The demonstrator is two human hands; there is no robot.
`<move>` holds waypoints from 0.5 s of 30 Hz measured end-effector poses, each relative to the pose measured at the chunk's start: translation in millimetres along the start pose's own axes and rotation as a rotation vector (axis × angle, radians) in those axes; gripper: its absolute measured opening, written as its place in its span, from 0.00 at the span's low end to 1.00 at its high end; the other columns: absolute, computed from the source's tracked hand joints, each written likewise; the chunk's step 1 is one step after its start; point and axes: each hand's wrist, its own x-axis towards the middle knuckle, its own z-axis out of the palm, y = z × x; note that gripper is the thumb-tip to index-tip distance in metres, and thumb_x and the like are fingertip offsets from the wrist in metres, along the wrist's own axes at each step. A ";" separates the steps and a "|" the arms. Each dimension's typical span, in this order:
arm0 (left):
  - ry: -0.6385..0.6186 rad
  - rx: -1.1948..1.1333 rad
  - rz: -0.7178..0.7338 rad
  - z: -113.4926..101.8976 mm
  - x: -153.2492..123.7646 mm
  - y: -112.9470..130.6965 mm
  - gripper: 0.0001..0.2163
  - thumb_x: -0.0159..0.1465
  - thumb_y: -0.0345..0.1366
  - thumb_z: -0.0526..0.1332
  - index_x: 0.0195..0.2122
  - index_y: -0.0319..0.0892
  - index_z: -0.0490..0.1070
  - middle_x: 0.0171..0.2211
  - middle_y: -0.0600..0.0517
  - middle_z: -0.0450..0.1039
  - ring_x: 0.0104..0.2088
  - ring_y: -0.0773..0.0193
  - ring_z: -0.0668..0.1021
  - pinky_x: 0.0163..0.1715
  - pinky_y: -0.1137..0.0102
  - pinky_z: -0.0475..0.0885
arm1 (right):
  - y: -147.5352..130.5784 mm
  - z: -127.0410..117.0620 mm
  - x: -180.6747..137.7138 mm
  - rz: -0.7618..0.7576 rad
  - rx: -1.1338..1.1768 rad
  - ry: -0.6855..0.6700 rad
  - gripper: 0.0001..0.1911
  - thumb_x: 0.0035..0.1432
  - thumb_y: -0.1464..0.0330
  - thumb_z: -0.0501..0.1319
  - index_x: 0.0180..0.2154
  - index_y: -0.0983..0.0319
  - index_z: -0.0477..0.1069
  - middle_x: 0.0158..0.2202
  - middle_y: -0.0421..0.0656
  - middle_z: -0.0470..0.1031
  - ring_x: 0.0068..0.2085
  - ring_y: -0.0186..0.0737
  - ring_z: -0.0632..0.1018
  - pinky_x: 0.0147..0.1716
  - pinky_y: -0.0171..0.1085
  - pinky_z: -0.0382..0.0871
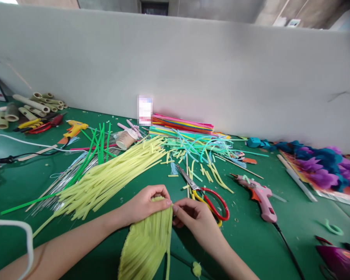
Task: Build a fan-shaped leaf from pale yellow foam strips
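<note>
A leaf-shaped piece made of yellow-green pipe cleaners [147, 245] is held upright near the table's front edge. My left hand [148, 203] wraps over its top, thumb pressed against the front. At the top right edge, my right hand [196, 216] pinches with thumb and forefinger, close to my left fingertips; one stem hangs loose down that side. Just behind my right hand lie scissors [205, 194] with red and yellow handles, blades partly apart. A thick bundle of pale yellow pipe cleaners [113, 171] fans out beyond my left forearm.
On the right rest a pink glue gun [261, 192] with its cord and purple and blue fluffy flowers [323, 165]. Cut stems [205, 146] and coloured bundles [182, 124] lie along the back panel. A yellow glue gun [75, 128], pliers [45, 123] and bamboo tubes [36, 104] sit left.
</note>
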 end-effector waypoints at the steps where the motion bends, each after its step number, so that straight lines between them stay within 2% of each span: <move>1: 0.001 0.022 0.016 0.3 -0.2 -0.6 0.11 0.62 0.44 0.61 0.33 0.40 0.69 0.30 0.55 0.69 0.35 0.63 0.71 0.37 0.72 0.64 | 0.4 0.4 0.1 -0.002 -0.010 -0.002 0.20 0.54 0.52 0.64 0.32 0.63 0.76 0.24 0.42 0.77 0.27 0.37 0.78 0.29 0.34 0.72; 5: 0.017 0.017 0.047 -1.6 -0.3 -2.8 0.10 0.62 0.43 0.61 0.34 0.40 0.71 0.32 0.54 0.71 0.37 0.61 0.72 0.39 0.71 0.65 | 1.9 0.3 0.9 -0.033 -0.056 -0.006 0.18 0.57 0.54 0.62 0.35 0.63 0.76 0.28 0.43 0.78 0.30 0.39 0.78 0.31 0.35 0.73; 7: 0.055 -0.029 0.026 -6.5 0.3 -2.9 0.09 0.62 0.42 0.61 0.34 0.40 0.71 0.32 0.55 0.71 0.36 0.62 0.72 0.38 0.72 0.65 | 1.5 -3.1 1.5 -0.080 -0.072 0.055 0.17 0.58 0.55 0.62 0.39 0.62 0.76 0.33 0.45 0.79 0.34 0.41 0.79 0.35 0.37 0.74; 10: 0.198 -0.094 -0.034 -18.7 1.9 -2.8 0.09 0.61 0.42 0.61 0.33 0.42 0.70 0.30 0.56 0.69 0.33 0.64 0.71 0.34 0.73 0.64 | -0.7 -13.4 1.8 -0.199 -0.085 0.247 0.17 0.58 0.57 0.63 0.44 0.60 0.73 0.42 0.47 0.78 0.42 0.45 0.79 0.43 0.41 0.73; 13: 0.350 -0.182 -0.050 -31.6 4.2 -5.2 0.08 0.60 0.41 0.63 0.32 0.42 0.70 0.29 0.57 0.68 0.30 0.66 0.71 0.31 0.75 0.64 | -2.3 -25.4 1.0 -0.345 -0.135 0.488 0.15 0.61 0.59 0.60 0.46 0.59 0.71 0.45 0.48 0.75 0.44 0.44 0.76 0.45 0.42 0.71; 15: 0.420 -0.277 -0.050 -38.1 6.2 -8.0 0.09 0.60 0.42 0.63 0.32 0.42 0.70 0.26 0.58 0.67 0.27 0.67 0.71 0.27 0.75 0.64 | -2.4 -30.2 0.3 -0.499 -0.214 0.662 0.13 0.62 0.62 0.59 0.46 0.58 0.70 0.46 0.47 0.72 0.46 0.44 0.74 0.46 0.43 0.68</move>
